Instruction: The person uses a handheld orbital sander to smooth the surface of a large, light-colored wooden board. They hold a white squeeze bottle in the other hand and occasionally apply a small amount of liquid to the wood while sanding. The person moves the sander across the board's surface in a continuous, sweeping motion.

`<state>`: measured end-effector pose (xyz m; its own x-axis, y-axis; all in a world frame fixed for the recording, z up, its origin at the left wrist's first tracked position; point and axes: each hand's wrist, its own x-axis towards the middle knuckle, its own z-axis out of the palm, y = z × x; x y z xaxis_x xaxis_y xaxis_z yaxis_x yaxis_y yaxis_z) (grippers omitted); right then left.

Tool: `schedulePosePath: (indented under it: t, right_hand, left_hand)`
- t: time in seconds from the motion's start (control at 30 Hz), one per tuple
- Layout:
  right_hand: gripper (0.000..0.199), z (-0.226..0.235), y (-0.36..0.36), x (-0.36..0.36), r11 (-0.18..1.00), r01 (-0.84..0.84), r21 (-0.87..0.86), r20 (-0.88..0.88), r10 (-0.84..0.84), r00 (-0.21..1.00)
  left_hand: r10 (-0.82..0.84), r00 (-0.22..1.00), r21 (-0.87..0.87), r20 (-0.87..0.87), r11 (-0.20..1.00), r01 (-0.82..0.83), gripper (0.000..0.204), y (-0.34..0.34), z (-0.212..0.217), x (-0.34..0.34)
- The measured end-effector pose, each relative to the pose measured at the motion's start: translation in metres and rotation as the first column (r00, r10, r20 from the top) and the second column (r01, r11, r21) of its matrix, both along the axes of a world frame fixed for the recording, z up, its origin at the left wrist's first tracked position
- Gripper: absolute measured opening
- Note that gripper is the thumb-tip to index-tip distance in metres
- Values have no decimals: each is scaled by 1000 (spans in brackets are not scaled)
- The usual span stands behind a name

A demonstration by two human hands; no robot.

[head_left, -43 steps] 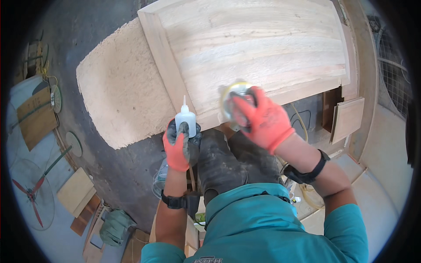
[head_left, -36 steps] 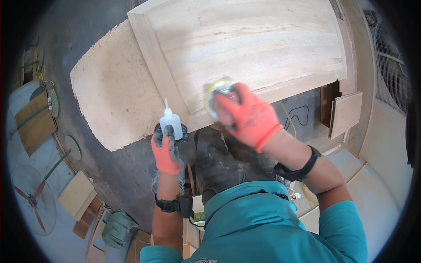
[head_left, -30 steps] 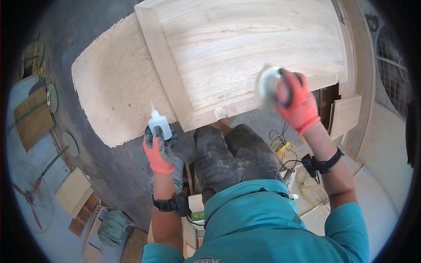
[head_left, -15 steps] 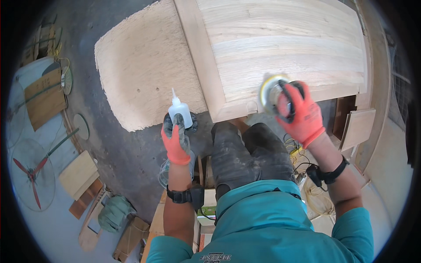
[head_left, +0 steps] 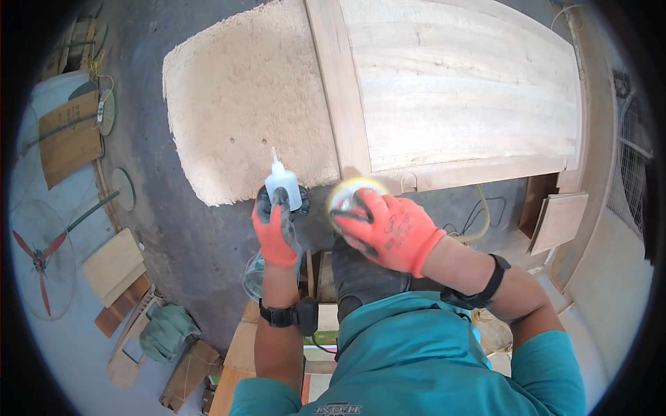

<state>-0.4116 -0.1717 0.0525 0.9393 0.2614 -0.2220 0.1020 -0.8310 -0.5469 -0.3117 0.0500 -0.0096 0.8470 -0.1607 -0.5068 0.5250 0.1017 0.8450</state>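
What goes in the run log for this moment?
left hand: holds glue bottle | right hand: grips round sander | beside wooden panel

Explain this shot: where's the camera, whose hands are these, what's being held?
The camera sits on a person's head and looks down through a fisheye lens, so straight edges bend near the rim. Both forearms coming in from below are that person's own, in orange gloves. The left hand grips a small white squeeze bottle with a pointed nozzle, upright. The right hand holds a round disc-shaped tool with a yellowish rim, at the lower edge of a large pale wooden panel. The panel lies on a rough beige mat over a grey floor. Wood offcuts lie at the left.
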Motion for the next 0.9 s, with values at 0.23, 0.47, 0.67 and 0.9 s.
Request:
schedulePosePath:
  t: [0.23,0.47,0.67,0.9]
  right_hand:
    - [82,10,-54,-16,941,83,329,-179,-24,984]
    - [78,11,-85,-25,927,248,280,-10,-256,967]
    - [76,7,-95,-5,881,413,229,32,-431,902]
    - [75,9,-109,19,844,498,201,49,-516,855]
  left_hand:
    - [-102,994,131,-46,986,107,32,-35,19,15]
    - [-390,920,215,-31,896,388,34,-49,27,46]
    - [-498,864,289,71,839,460,30,-80,23,79]
    - [-561,826,408,60,769,492,26,-106,23,114]
